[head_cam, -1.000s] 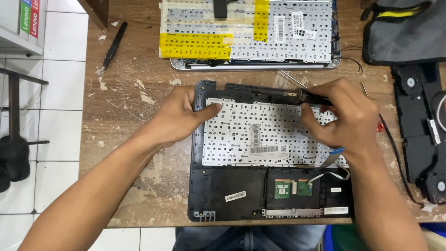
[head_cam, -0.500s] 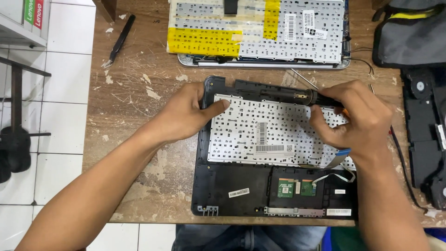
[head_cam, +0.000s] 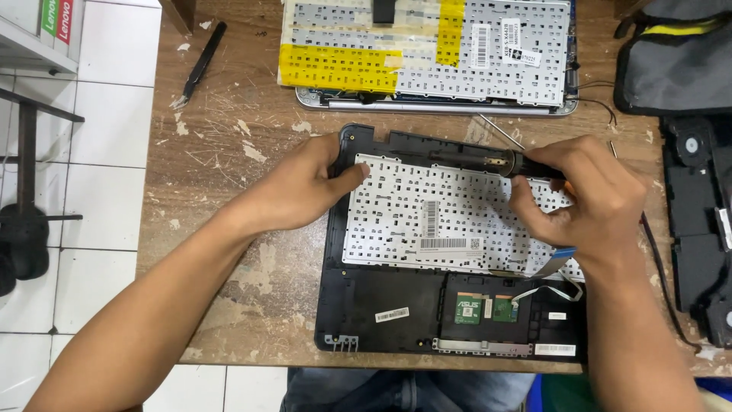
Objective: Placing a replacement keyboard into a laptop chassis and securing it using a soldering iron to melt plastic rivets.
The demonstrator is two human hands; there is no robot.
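A black laptop palmrest shell [head_cam: 396,294] lies upside down on the worn wooden table [head_cam: 229,168]. A white keyboard back [head_cam: 435,217] sits in it, with a small green circuit board [head_cam: 468,309] below. My left hand [head_cam: 301,187] rests on the shell's upper left corner, thumb on the keyboard's edge. My right hand [head_cam: 583,194] grips a dark soldering-iron-like tool [head_cam: 499,162] whose tip points left along the keyboard's top edge. A flat ribbon cable [head_cam: 553,263] shows under my right wrist.
A second keyboard back with yellow tape [head_cam: 427,49] lies at the table's far side. A black brush-like tool [head_cam: 200,62] is at the far left. A black bag [head_cam: 675,57] and a dark laptop base with a fan [head_cam: 698,221] lie right. White tiled floor lies left.
The view has shifted a little. My right hand and the tool have moved slightly left along the keyboard's top edge. My left hand keeps its place on the corner.
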